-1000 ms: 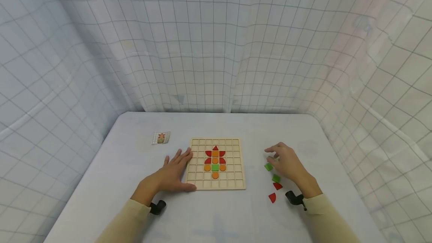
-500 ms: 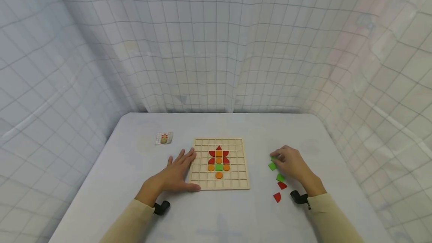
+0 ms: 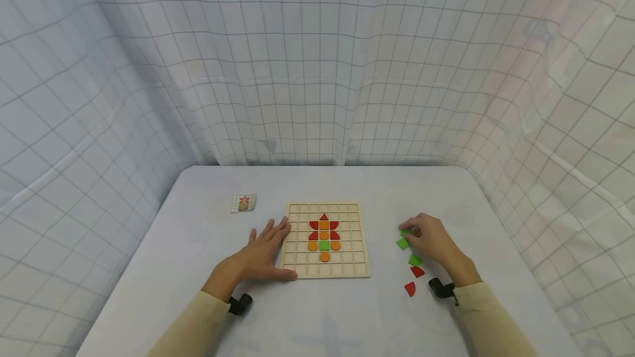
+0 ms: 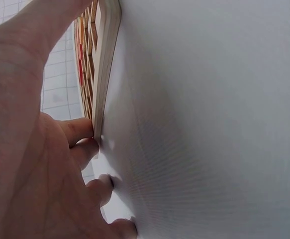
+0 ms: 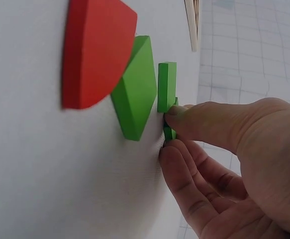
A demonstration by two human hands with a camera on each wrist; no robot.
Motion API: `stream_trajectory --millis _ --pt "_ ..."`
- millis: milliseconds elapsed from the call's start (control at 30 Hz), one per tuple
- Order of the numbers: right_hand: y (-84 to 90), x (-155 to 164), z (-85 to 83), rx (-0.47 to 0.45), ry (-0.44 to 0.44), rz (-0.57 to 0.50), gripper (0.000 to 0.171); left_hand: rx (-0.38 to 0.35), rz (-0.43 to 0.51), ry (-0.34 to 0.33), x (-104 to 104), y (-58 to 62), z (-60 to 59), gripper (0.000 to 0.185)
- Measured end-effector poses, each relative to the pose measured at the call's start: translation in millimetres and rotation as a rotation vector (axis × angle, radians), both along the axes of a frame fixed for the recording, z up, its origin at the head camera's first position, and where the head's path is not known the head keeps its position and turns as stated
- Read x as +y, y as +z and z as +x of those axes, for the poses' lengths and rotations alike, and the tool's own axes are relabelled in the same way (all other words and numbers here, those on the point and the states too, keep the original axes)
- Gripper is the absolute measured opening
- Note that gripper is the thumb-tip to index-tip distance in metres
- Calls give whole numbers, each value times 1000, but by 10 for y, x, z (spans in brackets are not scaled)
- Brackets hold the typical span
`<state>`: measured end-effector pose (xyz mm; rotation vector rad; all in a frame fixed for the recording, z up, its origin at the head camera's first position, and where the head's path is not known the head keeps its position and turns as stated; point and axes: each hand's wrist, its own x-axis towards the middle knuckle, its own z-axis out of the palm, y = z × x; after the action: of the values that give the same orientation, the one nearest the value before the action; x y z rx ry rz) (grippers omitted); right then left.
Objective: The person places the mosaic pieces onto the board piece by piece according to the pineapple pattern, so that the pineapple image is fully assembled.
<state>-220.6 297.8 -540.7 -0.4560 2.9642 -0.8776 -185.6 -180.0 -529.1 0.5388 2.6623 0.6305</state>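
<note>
A wooden grid board (image 3: pixel 347 269) lies mid-table, bearing a figure of red, orange and green tiles. My left hand (image 3: pixel 263 255) is spread along its left side, thumb at the near left corner and fingertips touching the left edge, as the left wrist view (image 4: pixel 40 169) also shows. To the right of the board, my right hand (image 3: pixel 431 238) pinches a green tile (image 5: pixel 170 133) between thumb and fingers, at table level; most of that tile is hidden. Close by lie a second green square tile (image 3: pixel 402 243) and a third green tile (image 3: pixel 415 260).
Two red quarter-circle tiles, a farther one (image 3: pixel 417 271) and a nearer one (image 3: pixel 410 289), lie below the green ones. A small pattern card (image 3: pixel 243 203) sits at the back left. Gridded white curtains (image 3: pixel 297 70) surround the table on three sides.
My right hand has come down onto the farthest green tile and its fingers have closed on it. The left hand stays at the board. The whole view has shifted slightly.
</note>
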Motion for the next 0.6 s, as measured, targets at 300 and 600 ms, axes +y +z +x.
stream_trajectory --millis 300,600 --pt "3 6 10 9 -9 -6 23 -3 -14 0 16 5 -3 134" --pt "9 -10 21 67 -24 -29 23 -6 -8 0 10 -2 -10 134"
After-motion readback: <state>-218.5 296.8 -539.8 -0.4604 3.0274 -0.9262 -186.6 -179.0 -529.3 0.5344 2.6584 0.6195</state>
